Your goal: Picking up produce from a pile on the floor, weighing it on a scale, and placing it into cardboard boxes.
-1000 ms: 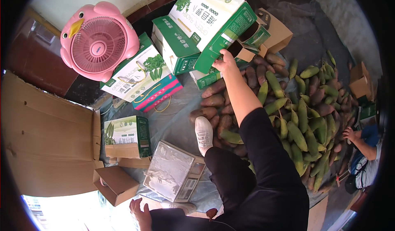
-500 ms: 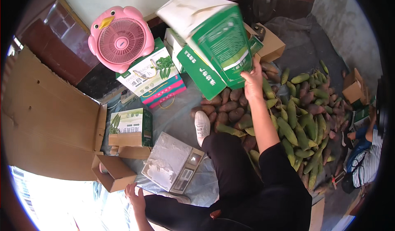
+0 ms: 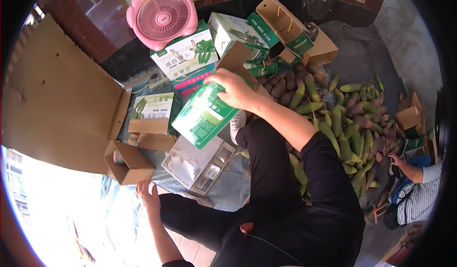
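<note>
My right hand (image 3: 232,90) grips a green and white cardboard box (image 3: 202,119) by its upper edge. The box is tilted, its brown inner flaps showing behind my hand, and it hangs over the far end of the digital scale (image 3: 183,162). Close to the small brown carton (image 3: 143,173), my left hand (image 3: 149,199) holds nothing, its fingers apart. A round tub lies inside that carton. Beyond it a white and green printed box (image 3: 153,106) stands on the sheet.
Green and reddish radishes (image 3: 345,133) lie heaped on the right. A pink bird-shaped fan (image 3: 163,19) sits on a printed box at the back, beside more boxes (image 3: 240,36). Tall cardboard (image 3: 57,95) stands left. Another person (image 3: 421,191) is at the far right.
My right hand has swung the green box from the back boxes leftward and nearer, to the scale. My view has shifted, and an open-topped box now shows at the back.
</note>
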Demonstrator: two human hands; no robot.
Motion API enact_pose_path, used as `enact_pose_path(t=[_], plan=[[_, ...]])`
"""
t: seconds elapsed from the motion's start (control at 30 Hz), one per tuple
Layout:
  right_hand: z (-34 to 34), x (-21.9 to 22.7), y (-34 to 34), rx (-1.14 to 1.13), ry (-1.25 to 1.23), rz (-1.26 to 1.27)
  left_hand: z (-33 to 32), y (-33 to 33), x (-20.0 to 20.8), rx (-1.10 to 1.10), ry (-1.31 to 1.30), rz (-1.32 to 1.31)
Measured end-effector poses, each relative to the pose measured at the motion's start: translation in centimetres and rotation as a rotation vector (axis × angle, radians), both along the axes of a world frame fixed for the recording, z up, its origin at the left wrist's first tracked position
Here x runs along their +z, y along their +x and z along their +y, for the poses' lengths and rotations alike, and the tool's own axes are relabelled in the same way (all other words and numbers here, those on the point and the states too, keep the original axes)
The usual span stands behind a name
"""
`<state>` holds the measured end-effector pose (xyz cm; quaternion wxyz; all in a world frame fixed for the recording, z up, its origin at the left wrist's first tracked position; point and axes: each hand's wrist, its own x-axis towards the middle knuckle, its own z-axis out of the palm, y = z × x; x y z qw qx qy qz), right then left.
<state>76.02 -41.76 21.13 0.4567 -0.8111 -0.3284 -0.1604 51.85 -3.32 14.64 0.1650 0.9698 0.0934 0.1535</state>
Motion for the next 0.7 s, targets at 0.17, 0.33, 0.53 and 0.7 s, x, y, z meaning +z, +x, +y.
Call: enact_pose_path(t=[0.17, 0.33, 0.53, 0.7], plan=[[6.7, -0.8, -2.7, -0.037, -0.223, -0.163, 0.5, -0.9, 0.3, -0.038, 0.012, -0.073], [13.4, -3.2, -7.4, 0.066, -0.524, -0.370, -5.5, 0.1, 4.3, -0.096, -0.310, -0.053], [19.2, -8.0, -15.9, 0.060, -0.747, -0.535, -9.3, 2.1, 6.3, -0.229, -0.511, -0.168], [20.6, -9.7, -19.8, 0.349, -0.994, -0.329, -10.1, 3.2, 5.1, -0.231, -0.575, -0.029]])
